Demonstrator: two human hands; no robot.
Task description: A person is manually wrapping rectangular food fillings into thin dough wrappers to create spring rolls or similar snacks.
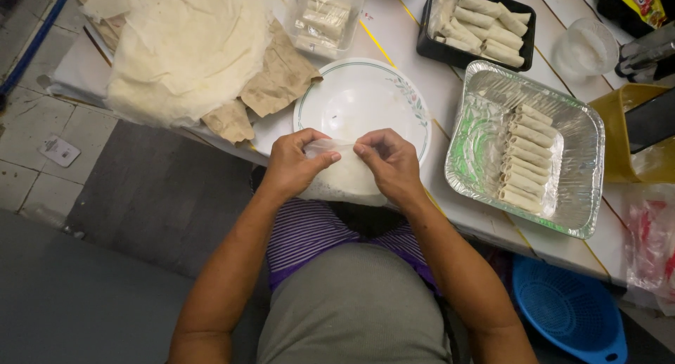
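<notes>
Both hands are holding one thin, pale wrapper [346,177] just below the white plate [362,100], over the table's near edge and above the person's lap. The left hand [294,165] is pinching the wrapper's upper edge between thumb and forefinger, its other fingers curled in close together. The right hand [390,163] is pinching the same edge just beside it, fingertips almost meeting those of the left, the remaining fingers bent and pressed together. The wrapper is hanging down between the wrists, slightly see-through. To the left of the plate, a tall stack of round wrappers [179,51] is sitting on torn brown paper [278,75]. To the right of the plate, a foil tray [583,139] is holding a row of finished rolls [524,156] lying side by side. Above the plate, a clear tub [323,19] is holding a few more rolls, and up and to the right a black tray [425,44] is carrying another batch. Well below and to the right of the plate, under the table, a blue colander [569,311] is resting.
</notes>
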